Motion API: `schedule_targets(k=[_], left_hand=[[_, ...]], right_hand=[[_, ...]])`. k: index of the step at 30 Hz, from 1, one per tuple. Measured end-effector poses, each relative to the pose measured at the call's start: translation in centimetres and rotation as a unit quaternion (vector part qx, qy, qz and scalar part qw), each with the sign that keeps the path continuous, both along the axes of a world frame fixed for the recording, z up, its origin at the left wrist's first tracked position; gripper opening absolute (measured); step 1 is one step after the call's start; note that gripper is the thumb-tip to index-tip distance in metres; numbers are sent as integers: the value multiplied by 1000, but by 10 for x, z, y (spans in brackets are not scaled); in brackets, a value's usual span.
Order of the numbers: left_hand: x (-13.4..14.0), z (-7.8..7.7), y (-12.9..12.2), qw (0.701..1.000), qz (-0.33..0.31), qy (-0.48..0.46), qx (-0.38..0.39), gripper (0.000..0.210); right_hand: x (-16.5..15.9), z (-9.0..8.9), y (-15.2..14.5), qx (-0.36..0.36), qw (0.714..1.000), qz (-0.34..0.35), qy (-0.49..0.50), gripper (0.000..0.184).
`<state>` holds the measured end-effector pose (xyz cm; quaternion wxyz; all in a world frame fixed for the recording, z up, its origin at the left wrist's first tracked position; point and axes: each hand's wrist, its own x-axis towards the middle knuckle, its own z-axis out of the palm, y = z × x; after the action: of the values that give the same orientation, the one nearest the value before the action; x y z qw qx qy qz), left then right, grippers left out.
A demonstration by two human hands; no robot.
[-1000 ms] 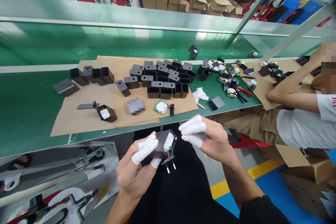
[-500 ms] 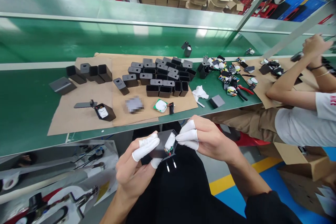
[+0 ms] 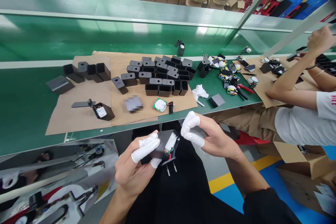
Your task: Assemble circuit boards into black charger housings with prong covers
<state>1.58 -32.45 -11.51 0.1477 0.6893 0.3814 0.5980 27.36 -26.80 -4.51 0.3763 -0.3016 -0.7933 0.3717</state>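
Observation:
My left hand, with white finger cots, is closed around a black plug-in charger housing held above my lap. Its open end faces right and shows a white block and thin wires inside. A cap with two metal prongs hangs tilted at that end. My right hand is just right of the housing, apart from it, its cot-covered fingers and thumb curled together at the tips. No object shows between them. Ahead on the bench lie a green circuit board with a white pad and an opened black housing.
Several black housings stand on brown cardboard. To the right are a white cloth, a grey-black box, loose circuit parts and red-handled pliers. A co-worker's arm reaches over the bench at right.
My right hand has drawn back to the right, off the housing's open end, and its fingers have curled together. The pronged cap is tilted slightly differently. My left hand keeps its grip.

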Motion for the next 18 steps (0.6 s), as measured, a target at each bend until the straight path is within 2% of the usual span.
schedule_targets(k=[4, 7, 11, 14, 18], left_hand=[[1, -2, -3, 1000, -4, -15, -22, 61], [1, -5, -3, 996, -37, -52, -58, 57], [0, -7, -1, 984, -75, -105, -127, 53], [-3, -6, 1, 979, -87, -106, -150, 51], [-5, 1, 5, 967, -120, -118, -192, 51]], right_hand=[[-3, -6, -1, 71, 997, 10, 1, 10], [0, -6, 1, 91, 995, 35, -14, 17], [6, -2, 5, 79, 993, 81, -20, 16], [8, 1, 6, 65, 993, 95, -34, 13], [8, 4, 6, 2, 991, 130, -34, 5]])
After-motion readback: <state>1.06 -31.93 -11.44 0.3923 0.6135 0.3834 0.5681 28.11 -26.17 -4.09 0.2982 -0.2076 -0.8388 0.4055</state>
